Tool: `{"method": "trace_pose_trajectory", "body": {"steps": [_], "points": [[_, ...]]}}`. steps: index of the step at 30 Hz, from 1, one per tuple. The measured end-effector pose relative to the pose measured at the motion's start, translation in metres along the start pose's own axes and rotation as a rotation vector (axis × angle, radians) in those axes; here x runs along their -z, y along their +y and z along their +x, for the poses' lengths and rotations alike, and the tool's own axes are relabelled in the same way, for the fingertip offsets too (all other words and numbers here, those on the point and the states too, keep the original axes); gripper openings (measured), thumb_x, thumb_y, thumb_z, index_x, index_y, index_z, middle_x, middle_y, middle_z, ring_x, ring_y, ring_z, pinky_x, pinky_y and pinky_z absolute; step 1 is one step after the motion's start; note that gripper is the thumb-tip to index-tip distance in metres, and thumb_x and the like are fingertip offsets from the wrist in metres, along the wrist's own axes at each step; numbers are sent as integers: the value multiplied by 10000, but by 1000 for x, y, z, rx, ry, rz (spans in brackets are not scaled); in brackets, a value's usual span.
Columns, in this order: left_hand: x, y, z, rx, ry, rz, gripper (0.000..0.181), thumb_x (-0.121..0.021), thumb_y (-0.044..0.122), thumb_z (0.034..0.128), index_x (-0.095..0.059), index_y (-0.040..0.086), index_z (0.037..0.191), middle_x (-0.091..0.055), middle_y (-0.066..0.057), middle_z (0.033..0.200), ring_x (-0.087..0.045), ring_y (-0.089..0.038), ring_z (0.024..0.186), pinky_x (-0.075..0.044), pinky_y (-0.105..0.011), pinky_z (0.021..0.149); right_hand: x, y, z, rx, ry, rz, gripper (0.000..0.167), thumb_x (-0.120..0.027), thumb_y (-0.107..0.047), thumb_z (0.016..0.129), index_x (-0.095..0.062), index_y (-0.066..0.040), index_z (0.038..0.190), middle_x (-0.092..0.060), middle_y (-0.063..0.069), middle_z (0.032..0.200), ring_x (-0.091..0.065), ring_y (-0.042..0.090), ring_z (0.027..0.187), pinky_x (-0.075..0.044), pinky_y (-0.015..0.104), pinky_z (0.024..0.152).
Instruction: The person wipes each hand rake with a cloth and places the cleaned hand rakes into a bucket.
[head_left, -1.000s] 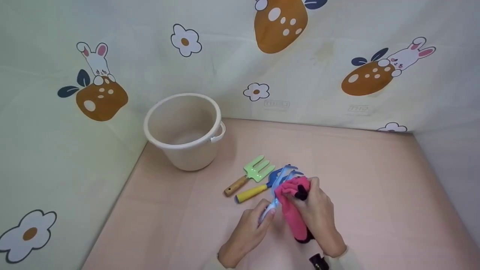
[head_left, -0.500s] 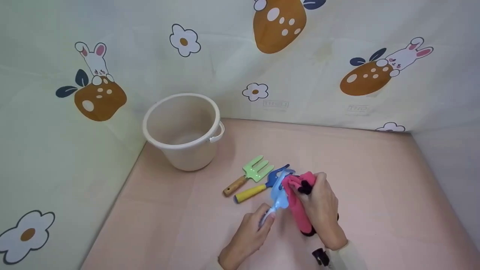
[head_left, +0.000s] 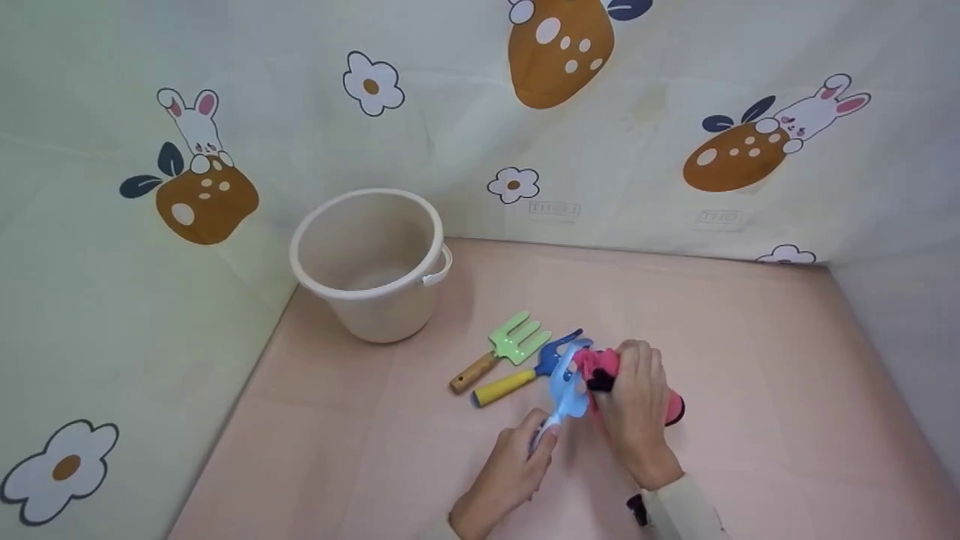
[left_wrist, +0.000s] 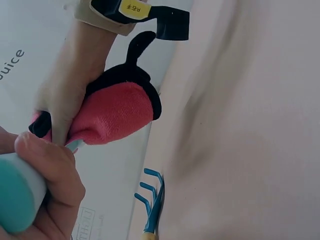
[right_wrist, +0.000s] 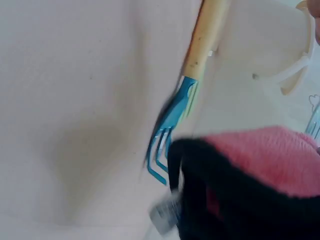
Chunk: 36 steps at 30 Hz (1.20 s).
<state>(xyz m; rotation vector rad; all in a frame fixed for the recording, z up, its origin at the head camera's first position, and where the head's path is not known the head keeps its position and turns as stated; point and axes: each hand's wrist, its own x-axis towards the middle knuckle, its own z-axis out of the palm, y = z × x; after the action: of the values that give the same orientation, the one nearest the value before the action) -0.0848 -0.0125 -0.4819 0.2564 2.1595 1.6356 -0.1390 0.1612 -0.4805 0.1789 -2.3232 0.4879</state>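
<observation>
My left hand is curled round the handle of a light blue tool, its head raised and slanting away from me. My right hand grips a bunched pink cloth with black edging and presses part of it to the right side of that head; the rest of the cloth sticks out past my hand. Some of my right fingers are hidden behind the folds, so I cannot tell how each of them lies.

Beyond the held tool, 2 others lie side by side on the pink table: a blue rake with a yellow handle, and a green fork with a wooden handle. Farther back stands the cream bucket, upright, well apart from my hands.

As I judge it, the likeliest trouble is the tool twisting in my left hand, if my right hand presses too hard off its middle. The cloth's loose part could snag on the tool's edge, or slip away if my pinch is thin. If I lower the head (seen from above, it overlaps the rake's tines), it could knock or hook the rake.
</observation>
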Motion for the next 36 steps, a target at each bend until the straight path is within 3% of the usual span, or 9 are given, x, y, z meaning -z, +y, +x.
{"method": "trace_pose_trajectory", "body": {"steps": [3,7,11,14,16,19,25,29,36], "points": [[-3,2,4,-8,-8,-21,233,-388,386,996,-480,172,1008,-449,72,593,-392,-64,409,-313,-163,375,-1,5,0,48,45,-7,429,-815,-35,660,-502,47,942,-515,193,877,-468,294,778,-419,385,617],[-5,1,8,3,-40,-61,255,-377,397,997,-471,160,991,-433,64,586,-378,-69,421,-308,-165,383,4,11,1,45,76,19,447,-833,1,620,-523,45,939,-529,208,916,-471,319,816,-418,418,656],[-3,-3,11,8,-34,-88,259,-383,349,1005,-479,112,964,-428,53,584,-370,-70,417,-307,-170,376,15,17,4,-9,97,79,408,-800,29,647,-517,52,940,-530,207,912,-454,330,829,-363,417,700],[0,-5,13,9,-6,-79,248,-391,311,1008,-487,89,951,-436,50,585,-377,-69,410,-319,-172,372,26,21,10,-94,111,163,345,-732,75,695,-506,72,956,-536,210,902,-464,326,837,-342,361,734],[1,-6,13,15,2,-66,238,-390,300,1008,-490,91,953,-443,51,589,-385,-69,412,-326,-174,377,33,21,12,-155,83,240,311,-689,103,726,-507,77,977,-544,203,912,-492,299,846,-357,249,770],[2,-5,13,25,-2,-67,246,-395,308,1006,-494,88,962,-456,52,602,-399,-71,424,-336,-175,384,40,18,11,-177,-18,320,290,-650,139,730,-541,63,988,-581,172,926,-538,258,852,-371,125,773],[1,-1,12,19,-33,-62,310,-414,384,987,-488,84,1003,-454,54,632,-409,-74,452,-337,-170,403,46,7,6,-16,-201,348,349,-700,134,695,-595,-17,991,-614,77,912,-552,192,837,-468,292,718],[0,2,12,6,-37,-24,265,-413,377,990,-484,122,1006,-453,59,630,-404,-74,446,-325,-167,397,46,1,5,66,-246,401,371,-684,158,687,-600,-46,985,-603,32,884,-511,145,811,-412,267,686],[-5,5,11,-26,-18,72,287,-414,347,995,-494,116,1146,-439,67,581,-421,-69,408,-326,-158,389,43,-10,3,73,-323,384,355,-729,111,691,-614,-90,960,-613,2,911,-523,142,865,-432,290,726]]}}
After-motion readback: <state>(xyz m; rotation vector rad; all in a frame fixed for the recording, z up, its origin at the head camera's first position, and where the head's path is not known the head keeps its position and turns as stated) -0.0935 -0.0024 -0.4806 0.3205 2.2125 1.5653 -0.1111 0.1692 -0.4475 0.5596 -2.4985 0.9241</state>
